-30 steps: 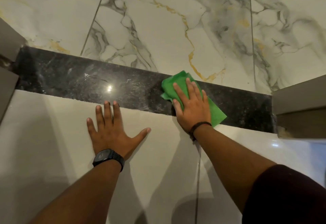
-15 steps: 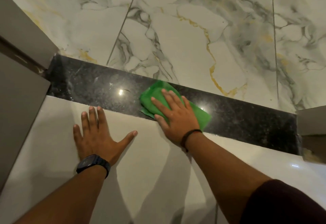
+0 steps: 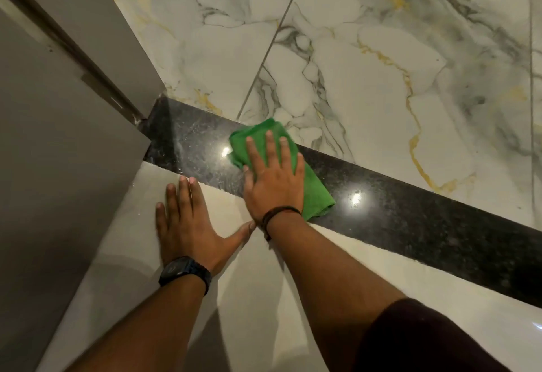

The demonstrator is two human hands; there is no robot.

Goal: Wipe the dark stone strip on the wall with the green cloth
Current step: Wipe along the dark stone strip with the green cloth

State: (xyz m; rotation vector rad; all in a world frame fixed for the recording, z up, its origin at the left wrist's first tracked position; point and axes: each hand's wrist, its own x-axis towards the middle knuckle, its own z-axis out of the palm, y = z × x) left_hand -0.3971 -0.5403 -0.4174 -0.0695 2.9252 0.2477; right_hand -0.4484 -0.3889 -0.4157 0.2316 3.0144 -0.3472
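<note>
Against a glossy tiled wall, a person's right hand [image 3: 272, 179] lies flat with fingers spread wide on a folded green cloth [image 3: 315, 192], pressing it onto the dark stone strip [image 3: 410, 213] that crosses the frame from about 9 o'clock down toward 4 o'clock. Cloth and hand sit near the strip's left end, at roughly 12 o'clock from the left hand [image 3: 187, 225], which rests open and empty, palm down, on the plain cream tile [image 3: 337, 257] below the strip, its thumb reaching close to the right wrist. A black watch [image 3: 184, 272] circles the left wrist; its dark face shows no readable writing. A dark cord band [image 3: 278, 214] rings the right wrist, and a dark sleeve [image 3: 434, 339] shows at 5 o'clock. White marble-look tiles [image 3: 366, 78] veined in grey and gold fill the upper wall, and a grey panel [image 3: 58, 166] stands at 9 o'clock. No brand or label can be read anywhere.
</note>
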